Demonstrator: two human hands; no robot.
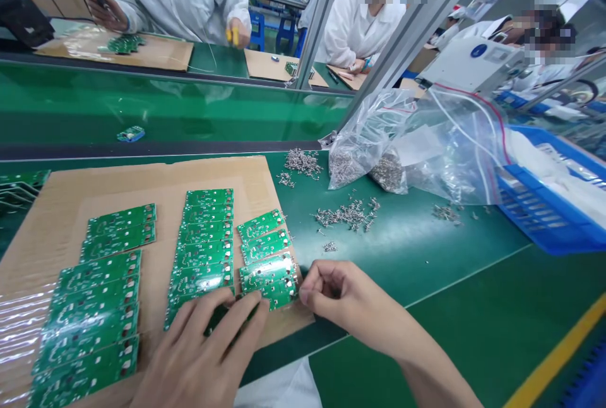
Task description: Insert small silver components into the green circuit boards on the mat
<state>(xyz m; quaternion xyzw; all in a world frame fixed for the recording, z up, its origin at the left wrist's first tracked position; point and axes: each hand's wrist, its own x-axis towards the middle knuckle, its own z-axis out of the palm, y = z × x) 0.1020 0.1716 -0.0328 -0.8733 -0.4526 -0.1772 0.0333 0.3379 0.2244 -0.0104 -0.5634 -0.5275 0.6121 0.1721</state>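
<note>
The left hand (199, 351) lies with its grip spread open, fingers resting on the near end of overlapping green circuit boards (203, 256) set in columns on a cardboard sheet (255, 174). The right hand (336, 297) sits at 3 o'clock from it, its grip pinched nearly closed, fingertips just beside the shortest column; anything held between them is too small to tell. At 12 to 1 o'clock, small metal parts (348, 215) lie scattered on the green table (426, 282), near clear plastic bags (364, 143) holding more. A blue plastic crate (544, 212) stands at 2 o'clock. Beyond a glass-like partition, a co-worker's hand (238, 33) holds a yellow-handled tool.
</note>
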